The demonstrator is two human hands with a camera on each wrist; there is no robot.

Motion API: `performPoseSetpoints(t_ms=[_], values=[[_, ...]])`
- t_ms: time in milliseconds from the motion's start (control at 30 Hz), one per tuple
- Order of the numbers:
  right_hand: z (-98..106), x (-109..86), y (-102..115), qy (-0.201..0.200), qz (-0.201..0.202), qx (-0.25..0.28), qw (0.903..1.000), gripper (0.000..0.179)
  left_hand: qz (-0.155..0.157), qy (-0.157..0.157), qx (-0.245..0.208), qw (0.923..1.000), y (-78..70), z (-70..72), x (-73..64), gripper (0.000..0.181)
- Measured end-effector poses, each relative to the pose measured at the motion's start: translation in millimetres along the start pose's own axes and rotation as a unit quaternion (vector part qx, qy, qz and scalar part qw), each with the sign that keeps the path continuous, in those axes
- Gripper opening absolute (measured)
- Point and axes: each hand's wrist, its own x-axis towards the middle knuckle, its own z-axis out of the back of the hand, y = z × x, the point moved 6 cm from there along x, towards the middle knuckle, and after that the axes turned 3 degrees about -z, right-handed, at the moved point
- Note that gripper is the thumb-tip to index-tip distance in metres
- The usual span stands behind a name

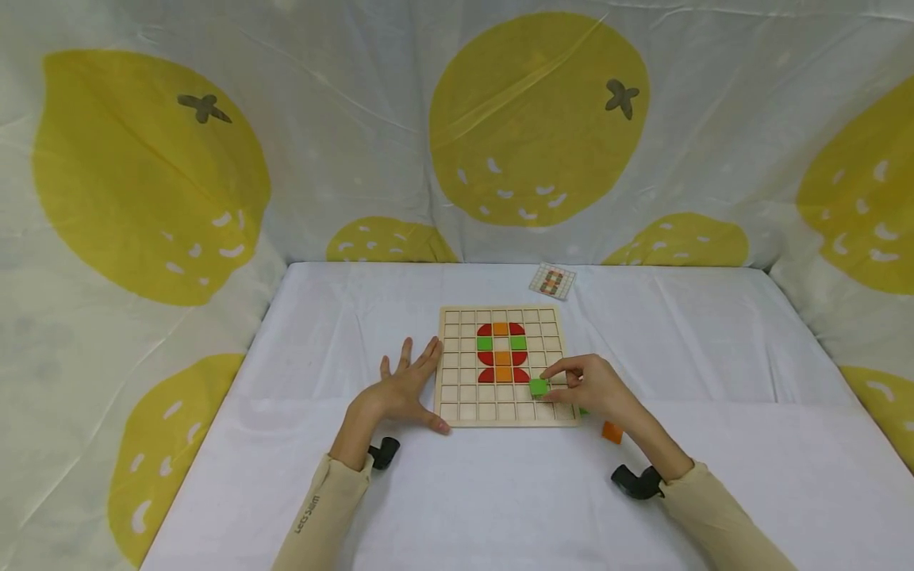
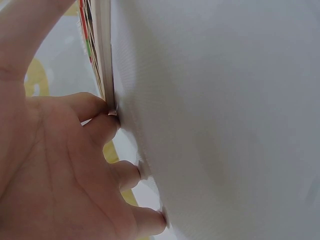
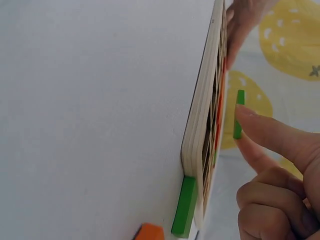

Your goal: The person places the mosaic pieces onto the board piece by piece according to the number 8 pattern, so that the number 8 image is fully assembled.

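Observation:
A wooden grid board [image 1: 464,414] lies on the white cloth, with red rounded tiles [image 1: 486,375], orange square tiles [image 1: 503,358] and green square tiles [image 1: 485,343] set in its middle columns. My right hand [image 1: 596,388] pinches a green square tile [image 1: 539,387] between thumb and index finger above the lower right part of the board; in the right wrist view this tile [image 3: 240,115] is clear of the board. With fingers spread, my left hand [image 1: 400,394] touches the board's left edge; its palm [image 2: 60,165] shows in the left wrist view.
Beside the board's lower right corner lies another green tile [image 3: 185,207], with an orange tile [image 1: 612,432] close by. A small pattern card [image 1: 553,281] rests behind the board. Lemon-printed cloth [image 1: 357,119] hangs at the back and sides.

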Motion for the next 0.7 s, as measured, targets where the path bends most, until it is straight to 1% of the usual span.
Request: performPoseSetpoints(t_ms=[167, 367, 533, 600, 700], values=[[-10, 6.4, 3, 0.010, -0.009, -0.002, 0.9999, 0.026, -0.004, 0.004, -0.014, 0.9999, 0.7, -1.4, 0.1, 0.141], [-14, 9.1, 4, 0.016, -0.014, -0.004, 0.9998, 0.027, -0.011, 0.004, -0.034, 0.9993, 0.4, -0.8, -0.2, 0.143], [-14, 9.0, 4, 0.017, -0.014, -0.004, 0.9997, 0.026, -0.005, 0.001, -0.018, 0.9998, -1.2, -0.2, 0.6, 0.142], [-15, 8.9, 4, 0.016, -0.010, -0.006, 0.9998, 0.025, -0.002, 0.001, -0.007, 1.0000, -1.5, 0.2, 0.5, 0.142], [-16, 9.4, 5, 0.014, -0.005, -0.004, 0.9999, 0.023, -0.001, -0.002, -0.003, 1.0000, -1.0, 0.7, 0.4, 0.142]])
